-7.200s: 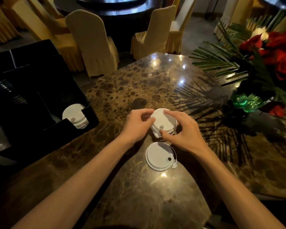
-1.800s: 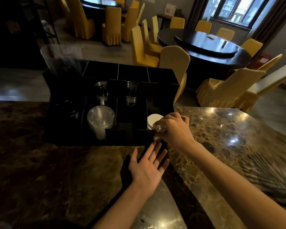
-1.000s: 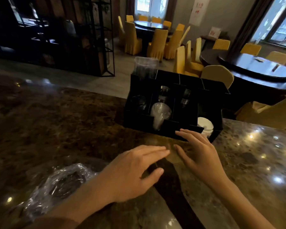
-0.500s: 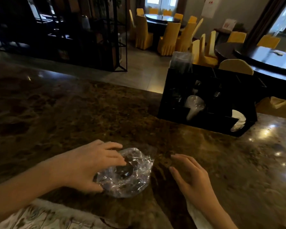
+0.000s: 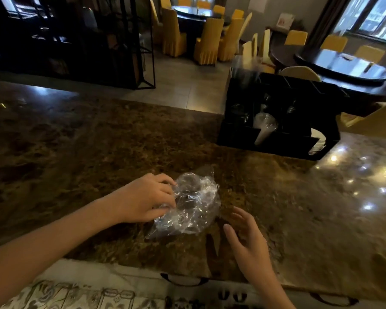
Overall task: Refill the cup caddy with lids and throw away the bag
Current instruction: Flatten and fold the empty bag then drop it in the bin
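A crumpled clear plastic bag (image 5: 191, 204) lies on the brown marble counter (image 5: 87, 152) near its front edge. My left hand (image 5: 147, 198) grips the bag's left side, fingers curled into the plastic. My right hand (image 5: 246, 235) hovers just right of the bag, fingers apart, holding nothing. The black cup caddy (image 5: 279, 141) stands at the counter's far right. White lids (image 5: 318, 141) are stacked in its right front slot. Clear lids and cups (image 5: 264, 128) sit in its middle slots.
Beyond the counter are yellow-covered chairs (image 5: 206, 41), round dark dining tables (image 5: 345, 68) and a black metal shelf frame (image 5: 120, 41). Below the counter's front edge I see a patterned surface (image 5: 76, 293) and white cabinet fronts with handles.
My view has shifted left, away from the caddy. My left hand has closed tighter on the plastic bag and bunched it up. My right hand stays open beside it.
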Demonstrator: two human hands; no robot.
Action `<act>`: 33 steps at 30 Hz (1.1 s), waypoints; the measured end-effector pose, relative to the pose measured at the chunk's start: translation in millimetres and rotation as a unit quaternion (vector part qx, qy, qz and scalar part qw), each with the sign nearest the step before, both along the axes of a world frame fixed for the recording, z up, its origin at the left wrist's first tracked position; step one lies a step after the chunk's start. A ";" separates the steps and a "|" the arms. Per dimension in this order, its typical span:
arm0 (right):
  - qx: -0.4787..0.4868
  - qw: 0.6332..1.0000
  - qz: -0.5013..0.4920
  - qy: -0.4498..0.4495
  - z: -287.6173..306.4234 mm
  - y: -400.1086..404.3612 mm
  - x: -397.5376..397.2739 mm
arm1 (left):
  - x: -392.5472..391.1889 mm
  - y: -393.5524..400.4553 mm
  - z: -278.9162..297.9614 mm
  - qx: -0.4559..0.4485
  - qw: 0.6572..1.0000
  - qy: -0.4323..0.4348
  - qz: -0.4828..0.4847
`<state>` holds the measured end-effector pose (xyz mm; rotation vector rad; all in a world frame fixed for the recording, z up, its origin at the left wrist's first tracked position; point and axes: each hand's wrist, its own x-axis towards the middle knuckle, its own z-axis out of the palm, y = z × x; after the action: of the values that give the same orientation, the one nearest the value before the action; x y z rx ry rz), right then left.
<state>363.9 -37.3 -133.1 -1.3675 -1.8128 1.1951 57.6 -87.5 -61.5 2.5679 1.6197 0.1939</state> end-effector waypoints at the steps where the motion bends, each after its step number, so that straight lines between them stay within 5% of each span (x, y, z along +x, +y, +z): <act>1: -0.040 0.998 -0.025 0.033 0.6 -4.6 -5.2 | -1.0 -2.4 -1.9 0.011 0.999 -0.043 0.017; 6: -0.267 0.940 -0.068 0.203 2.7 -28.6 -36.7 | 6.6 -16.2 -15.3 0.099 0.964 -0.197 0.146; 12: -0.370 0.904 0.003 0.215 10.7 -44.9 -65.2 | 24.8 -38.9 -27.9 0.173 0.910 -0.294 0.235; 21: -0.306 0.919 0.000 0.247 14.3 -46.2 -69.3 | 38.5 -59.8 -40.1 0.155 0.835 -0.422 0.317; 30: -0.170 0.964 -0.039 0.201 4.9 -9.4 -53.7 | 5.0 -75.3 -37.8 0.065 0.684 -0.635 0.354; 33: -0.153 0.967 -0.046 0.201 3.8 4.2 -49.8 | -8.3 -79.6 -38.1 0.084 0.706 -0.609 0.352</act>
<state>314.1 -33.1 -129.4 -1.2382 -1.3095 1.6157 49.3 -167.1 -99.5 1.0068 1.7193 1.6752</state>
